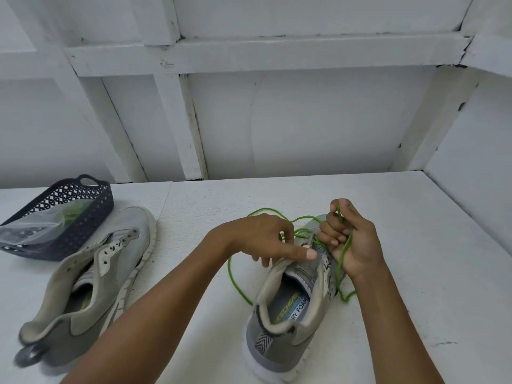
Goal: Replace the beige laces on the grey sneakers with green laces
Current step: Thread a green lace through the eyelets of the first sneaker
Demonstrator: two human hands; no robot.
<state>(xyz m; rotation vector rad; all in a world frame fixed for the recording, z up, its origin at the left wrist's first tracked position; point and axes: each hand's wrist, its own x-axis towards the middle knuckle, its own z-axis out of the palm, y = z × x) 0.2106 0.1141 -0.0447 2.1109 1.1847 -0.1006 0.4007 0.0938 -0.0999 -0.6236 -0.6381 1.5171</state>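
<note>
1. On the white table [401,217], just in front of the person, the grey sneaker [288,314] stands with its heel toward the camera, so the eyelets face up and are easy to reach.
2. The green lace [235,284] already runs through the front eyelets. Its slack loops lie on the table at both sides of the shoe.
3. The right hand [357,245] has its fingers curled round one strand of the lace, lifted above the toe, probably to draw it tight.
4. The left hand [263,239] sits over the tongue with its fingers bent down at the eyelets, seemingly steadying the shoe. Whether it pinches the lace, I cannot tell.
5. The second sneaker [91,273] lies well apart on the left, its eyelets bare, and I judge it is waiting its turn.
6. Behind it, a dark basket [91,217] holds a clear plastic bag [33,228] with something green inside, likely the other lace.
7. No beige lace shows on either shoe.
</note>
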